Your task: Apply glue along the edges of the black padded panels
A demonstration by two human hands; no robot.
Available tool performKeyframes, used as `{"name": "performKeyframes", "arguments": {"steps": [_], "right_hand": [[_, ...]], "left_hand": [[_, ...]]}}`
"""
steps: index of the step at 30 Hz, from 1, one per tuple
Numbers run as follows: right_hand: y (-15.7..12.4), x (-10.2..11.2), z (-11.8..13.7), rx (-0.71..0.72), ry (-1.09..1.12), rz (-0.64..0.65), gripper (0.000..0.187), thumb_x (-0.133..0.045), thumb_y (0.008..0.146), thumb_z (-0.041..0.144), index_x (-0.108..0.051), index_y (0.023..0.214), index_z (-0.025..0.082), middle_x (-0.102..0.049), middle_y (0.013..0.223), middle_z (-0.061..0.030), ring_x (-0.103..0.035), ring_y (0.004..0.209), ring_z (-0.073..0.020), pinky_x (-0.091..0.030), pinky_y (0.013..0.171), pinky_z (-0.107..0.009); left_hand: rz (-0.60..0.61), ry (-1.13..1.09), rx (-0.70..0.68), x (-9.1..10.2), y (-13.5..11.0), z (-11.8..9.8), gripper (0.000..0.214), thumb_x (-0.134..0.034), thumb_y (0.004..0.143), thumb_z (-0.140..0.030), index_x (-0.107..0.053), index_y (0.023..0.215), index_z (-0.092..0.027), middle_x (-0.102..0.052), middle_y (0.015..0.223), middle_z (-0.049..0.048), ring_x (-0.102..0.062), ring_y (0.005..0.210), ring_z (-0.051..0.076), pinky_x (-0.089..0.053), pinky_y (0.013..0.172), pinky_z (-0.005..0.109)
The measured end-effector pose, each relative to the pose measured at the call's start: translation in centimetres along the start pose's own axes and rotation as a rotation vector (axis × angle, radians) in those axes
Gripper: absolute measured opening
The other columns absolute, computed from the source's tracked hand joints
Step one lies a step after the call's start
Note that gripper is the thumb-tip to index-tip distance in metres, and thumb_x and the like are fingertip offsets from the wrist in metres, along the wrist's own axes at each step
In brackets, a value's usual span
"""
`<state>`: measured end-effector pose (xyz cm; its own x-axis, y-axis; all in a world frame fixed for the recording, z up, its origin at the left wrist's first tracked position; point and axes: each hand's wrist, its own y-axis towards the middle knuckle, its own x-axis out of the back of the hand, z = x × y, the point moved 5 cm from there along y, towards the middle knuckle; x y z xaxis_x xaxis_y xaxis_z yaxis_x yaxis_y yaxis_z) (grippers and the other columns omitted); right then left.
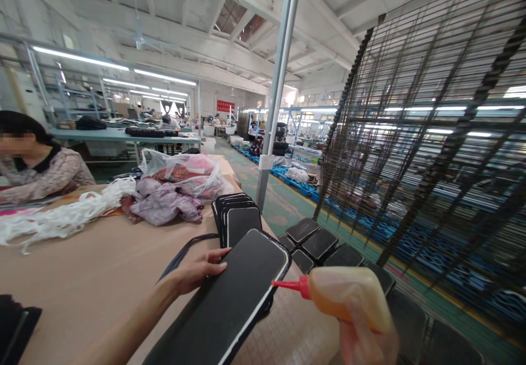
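My left hand (201,273) grips a long black panel (230,294) with rounded corners by its left edge, thumb on its face. A pale line runs along the panel's rim. My right hand (365,332) is wrapped around a squeeze bottle (349,296) of yellowish liquid, tilted sideways. The bottle's red nozzle (287,285) points left, its tip at the panel's right edge. Just behind the panel, a stack of similar black panels (243,225) stands leaning on the table. The lower part of the held panel runs out of view.
The brown-covered table (102,277) carries white strips (69,211), a purple cloth (164,200) and a plastic bag (197,173). Several black panels (320,243) lie to the right below a wire rack (411,135). A metal post (279,80) stands ahead. A person (41,162) sits at left.
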<state>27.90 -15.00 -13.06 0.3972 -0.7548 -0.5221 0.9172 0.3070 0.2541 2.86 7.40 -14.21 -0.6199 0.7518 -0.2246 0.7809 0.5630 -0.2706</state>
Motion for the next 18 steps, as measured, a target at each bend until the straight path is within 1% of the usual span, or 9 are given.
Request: {"name": "performKeyframes", "arguments": {"steps": [3,5,8,10,12,15,18], "right_hand": [[-0.1,-0.2,0.0,-0.029,0.024,0.000,0.045,-0.082,0.063,0.032,-0.063,0.102,0.019,-0.064,0.102,-0.0048,-0.060,0.092,-0.0228,-0.051,0.083,-0.031],[-0.1,-0.3,0.0,-0.049,0.032,-0.027,0.045,-0.084,0.059,0.032,-0.064,0.097,0.017,-0.065,0.096,-0.0046,-0.060,0.089,-0.0220,-0.052,0.079,-0.029],[-0.1,-0.3,-0.2,-0.078,0.030,-0.077,0.048,-0.086,0.053,0.034,-0.065,0.091,0.014,-0.066,0.087,-0.0048,-0.061,0.087,-0.0229,-0.053,0.075,-0.029],[0.0,-0.1,-0.5,-0.113,0.041,-0.094,0.050,-0.087,0.051,0.033,-0.065,0.091,0.014,-0.065,0.086,-0.0046,-0.061,0.087,-0.0234,-0.054,0.075,-0.029],[0.0,0.1,-1.0,-0.138,0.058,-0.061,0.051,-0.087,0.053,0.031,-0.065,0.095,0.014,-0.065,0.088,-0.0043,-0.061,0.089,-0.0232,-0.053,0.075,-0.029],[0.1,0.6,-1.8,-0.115,0.070,0.022,0.049,-0.085,0.059,0.028,-0.063,0.101,0.015,-0.065,0.093,-0.0042,-0.061,0.091,-0.0215,-0.053,0.076,-0.027],[0.3,1.2,-2.5,-0.103,0.048,0.063,0.048,-0.084,0.061,0.029,-0.062,0.102,0.014,-0.065,0.096,-0.0057,-0.061,0.092,-0.0218,-0.053,0.077,-0.027]], "left_hand": [[0.010,-0.013,-0.003,-0.6,-0.1,-0.3,0.076,-0.081,0.060,-0.035,-0.053,0.129,-0.020,-0.066,0.115,0.0080,-0.061,0.106,0.023,-0.042,0.095,0.033],[0.020,-0.028,-0.006,-0.9,-0.2,-0.4,0.073,-0.080,0.061,-0.034,-0.054,0.127,-0.019,-0.067,0.114,0.0081,-0.062,0.103,0.023,-0.044,0.092,0.032],[0.029,-0.040,-0.019,-1.0,-0.1,-0.4,0.069,-0.079,0.064,-0.034,-0.056,0.127,-0.019,-0.068,0.112,0.0088,-0.063,0.100,0.023,-0.046,0.088,0.032],[0.030,-0.046,-0.028,-1.0,0.0,-0.2,0.068,-0.078,0.065,-0.034,-0.055,0.127,-0.018,-0.068,0.111,0.0094,-0.063,0.100,0.024,-0.047,0.088,0.032],[0.029,-0.055,-0.032,-0.9,0.2,-0.1,0.069,-0.078,0.065,-0.033,-0.055,0.127,-0.018,-0.069,0.110,0.0099,-0.063,0.100,0.024,-0.047,0.087,0.033],[0.017,-0.065,-0.034,-0.9,0.3,-0.1,0.070,-0.079,0.063,-0.034,-0.055,0.127,-0.017,-0.069,0.109,0.0099,-0.064,0.097,0.023,-0.048,0.086,0.032],[-0.007,-0.070,-0.030,-0.8,0.4,-0.2,0.070,-0.080,0.062,-0.033,-0.056,0.126,-0.017,-0.070,0.108,0.0092,-0.065,0.094,0.022,-0.049,0.084,0.030]]}}
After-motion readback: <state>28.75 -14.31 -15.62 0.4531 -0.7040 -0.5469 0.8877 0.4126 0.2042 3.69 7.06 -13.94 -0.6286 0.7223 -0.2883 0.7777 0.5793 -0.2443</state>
